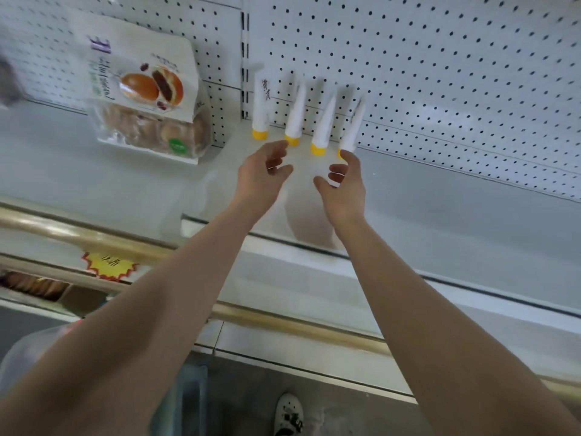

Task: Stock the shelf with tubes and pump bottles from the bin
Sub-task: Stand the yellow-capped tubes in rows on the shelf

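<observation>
Several white tubes with yellow caps (322,124) stand cap-down in a row on the white shelf (440,202), leaning against the pegboard back. My left hand (262,176) hovers just in front of the second tube (295,116), fingers loosely curled, holding nothing. My right hand (344,180) is beside it, its fingertips at the cap of the rightmost tube (352,127), and it holds nothing. The bin (28,350) shows only as a translucent edge at the lower left, mostly hidden by my left arm.
A bag of filled buns (147,99) stands on the shelf left of the tubes. The shelf stretches bare to the right. A lower shelf with a gold rail (283,322) and a red-yellow price tag (108,265) lies below. A shoe (289,415) shows on the floor.
</observation>
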`<state>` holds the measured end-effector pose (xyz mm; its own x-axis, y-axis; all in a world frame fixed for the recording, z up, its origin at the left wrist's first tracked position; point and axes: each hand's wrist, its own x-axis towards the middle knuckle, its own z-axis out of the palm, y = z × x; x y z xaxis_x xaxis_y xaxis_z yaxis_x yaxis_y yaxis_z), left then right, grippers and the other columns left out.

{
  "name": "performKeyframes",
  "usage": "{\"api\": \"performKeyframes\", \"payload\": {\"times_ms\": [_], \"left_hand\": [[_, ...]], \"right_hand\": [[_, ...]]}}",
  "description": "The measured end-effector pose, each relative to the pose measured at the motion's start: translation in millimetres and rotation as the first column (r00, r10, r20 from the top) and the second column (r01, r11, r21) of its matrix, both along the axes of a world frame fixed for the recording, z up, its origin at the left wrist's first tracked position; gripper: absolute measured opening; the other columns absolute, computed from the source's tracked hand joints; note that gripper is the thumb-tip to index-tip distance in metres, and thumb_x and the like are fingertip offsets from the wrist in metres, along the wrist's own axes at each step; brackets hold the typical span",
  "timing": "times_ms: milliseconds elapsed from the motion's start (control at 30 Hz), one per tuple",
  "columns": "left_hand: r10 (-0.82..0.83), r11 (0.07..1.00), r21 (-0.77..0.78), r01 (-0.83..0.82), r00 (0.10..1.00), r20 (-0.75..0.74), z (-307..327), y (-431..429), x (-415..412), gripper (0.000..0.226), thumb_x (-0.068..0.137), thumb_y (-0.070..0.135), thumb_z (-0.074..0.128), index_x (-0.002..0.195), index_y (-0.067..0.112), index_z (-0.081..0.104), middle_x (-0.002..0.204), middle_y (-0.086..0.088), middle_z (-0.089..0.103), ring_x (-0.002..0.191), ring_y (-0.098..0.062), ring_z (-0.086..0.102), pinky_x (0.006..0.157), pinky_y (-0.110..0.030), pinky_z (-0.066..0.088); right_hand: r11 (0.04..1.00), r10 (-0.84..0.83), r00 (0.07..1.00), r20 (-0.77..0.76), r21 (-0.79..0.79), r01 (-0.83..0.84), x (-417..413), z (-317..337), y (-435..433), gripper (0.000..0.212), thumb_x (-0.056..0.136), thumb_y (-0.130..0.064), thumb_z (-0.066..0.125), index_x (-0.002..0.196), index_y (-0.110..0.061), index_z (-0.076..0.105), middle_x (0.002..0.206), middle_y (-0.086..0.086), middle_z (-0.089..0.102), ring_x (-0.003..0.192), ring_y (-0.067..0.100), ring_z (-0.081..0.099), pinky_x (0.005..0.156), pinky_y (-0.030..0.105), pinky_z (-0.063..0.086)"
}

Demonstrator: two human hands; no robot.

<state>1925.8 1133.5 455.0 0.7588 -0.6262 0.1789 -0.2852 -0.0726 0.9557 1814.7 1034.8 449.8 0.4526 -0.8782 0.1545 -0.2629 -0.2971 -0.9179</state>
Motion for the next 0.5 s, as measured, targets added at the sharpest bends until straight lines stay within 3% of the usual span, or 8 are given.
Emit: {"api": "performKeyframes", "payload": {"times_ms": [133, 333, 400, 500], "left_hand": [[0.043, 0.999, -0.015, -0.042, 0.998, 0.036, 5, 64, 0, 0.037, 0.087, 0.010, 0.066, 0.122, 0.022, 0.062, 0.110, 0.008, 0.067, 0.099, -0.005, 0.062, 0.094, -0.018, 0.047], [0.122, 0.993, -0.011, -0.121, 0.992, 0.033, -3, 169, 11, 0.036, 0.088, 0.009, 0.065, 0.121, 0.021, 0.064, 0.107, 0.009, 0.068, 0.093, 0.003, 0.060, 0.079, -0.002, 0.044], [0.153, 0.988, 0.011, -0.154, 0.987, 0.040, -10, 205, 17, 0.035, 0.088, 0.009, 0.065, 0.121, 0.020, 0.064, 0.106, 0.009, 0.068, 0.094, 0.001, 0.061, 0.079, -0.002, 0.044], [0.185, 0.982, 0.037, -0.187, 0.982, 0.039, -26, 257, 28, 0.032, 0.087, 0.008, 0.065, 0.117, 0.020, 0.065, 0.106, 0.007, 0.069, 0.094, -0.002, 0.062, 0.080, -0.008, 0.047]], "right_hand": [[0.998, 0.066, 0.995, 0.070, -0.029, -0.064, 7, 1, 63, 0.058, 0.087, -0.011, 0.065, 0.138, -0.023, 0.041, 0.114, -0.004, 0.057, 0.101, 0.007, 0.057, 0.078, 0.008, 0.044], [0.981, 0.187, 0.977, 0.097, -0.079, -0.180, 28, -11, 164, 0.047, 0.088, -0.008, 0.065, 0.129, -0.024, 0.050, 0.110, -0.004, 0.060, 0.099, 0.008, 0.059, 0.079, 0.012, 0.049], [0.970, 0.234, 0.969, 0.075, -0.083, -0.228, 36, -19, 197, 0.045, 0.088, -0.008, 0.065, 0.128, -0.023, 0.051, 0.110, -0.004, 0.060, 0.098, 0.010, 0.060, 0.081, 0.016, 0.050], [0.952, 0.302, 0.953, 0.029, -0.071, -0.299, 45, -37, 246, 0.042, 0.088, -0.008, 0.065, 0.127, -0.022, 0.053, 0.110, -0.004, 0.060, 0.096, 0.009, 0.060, 0.078, 0.012, 0.048]]}}
